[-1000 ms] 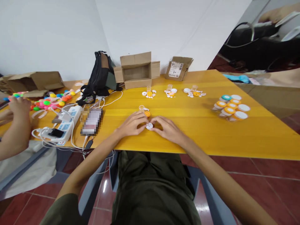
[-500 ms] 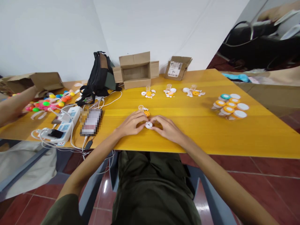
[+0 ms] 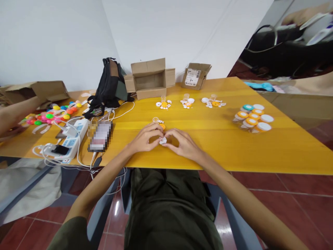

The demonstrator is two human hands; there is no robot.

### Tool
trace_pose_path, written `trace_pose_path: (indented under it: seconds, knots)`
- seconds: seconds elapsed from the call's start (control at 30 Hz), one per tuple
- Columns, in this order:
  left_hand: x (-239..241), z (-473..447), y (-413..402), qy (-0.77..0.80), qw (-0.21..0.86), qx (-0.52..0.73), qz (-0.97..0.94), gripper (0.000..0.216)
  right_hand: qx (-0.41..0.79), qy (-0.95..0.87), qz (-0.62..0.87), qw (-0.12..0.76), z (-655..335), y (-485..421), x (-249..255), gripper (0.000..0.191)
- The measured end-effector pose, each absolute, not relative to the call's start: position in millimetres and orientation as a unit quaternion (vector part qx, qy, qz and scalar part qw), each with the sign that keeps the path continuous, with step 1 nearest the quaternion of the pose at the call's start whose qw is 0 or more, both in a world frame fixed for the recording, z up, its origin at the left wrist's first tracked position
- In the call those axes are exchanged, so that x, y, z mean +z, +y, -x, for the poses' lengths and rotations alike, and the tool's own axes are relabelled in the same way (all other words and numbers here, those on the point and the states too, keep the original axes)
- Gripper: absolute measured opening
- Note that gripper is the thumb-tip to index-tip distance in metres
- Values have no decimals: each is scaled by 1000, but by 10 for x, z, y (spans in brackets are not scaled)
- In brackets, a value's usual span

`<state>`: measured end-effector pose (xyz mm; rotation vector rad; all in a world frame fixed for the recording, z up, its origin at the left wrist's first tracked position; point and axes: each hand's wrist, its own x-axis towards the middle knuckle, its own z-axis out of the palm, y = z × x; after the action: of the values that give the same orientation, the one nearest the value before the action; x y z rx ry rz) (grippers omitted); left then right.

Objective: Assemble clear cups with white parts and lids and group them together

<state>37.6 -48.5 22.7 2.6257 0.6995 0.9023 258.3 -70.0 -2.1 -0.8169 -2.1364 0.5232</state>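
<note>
Between the fingertips of both hands is a small white round plastic piece [image 3: 163,140], now tilted and partly covered by fingers. My left hand [image 3: 146,137] pinches it from the left side. From the right, my right hand [image 3: 183,143] grips its other edge with thumb and fingers. Just beyond the hands lie an orange ring-shaped lid [image 3: 162,126], a small clear cup [image 3: 155,120] and small white pieces [image 3: 161,122].
Three groups of loose parts, one with an orange lid [image 3: 215,103], lie farther back. Capped jars [image 3: 252,121] stand right. Behind are an open cardboard box [image 3: 151,93] and backpack [image 3: 109,86]. A power strip [image 3: 75,140], phone [image 3: 100,136], colourful balls [image 3: 50,115] and another person's arm [image 3: 18,114] are left.
The white round piece has turned from showing its flat face with a centre hole to a tilted angle. Both hands stay on it, with fingers slightly shifted.
</note>
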Motion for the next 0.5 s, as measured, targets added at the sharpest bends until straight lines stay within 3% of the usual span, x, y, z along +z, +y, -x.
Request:
trace_pose_path:
  seconds: [0.2,0.5]
  knots:
    - [297,-341,-472,245,122,269,-924,23,197,-843,321,384,-2540,-711,-33,9]
    - [473,-366,-393,233,62,107,-965,24,229,-829,347,374,-2541,-717,-14,12]
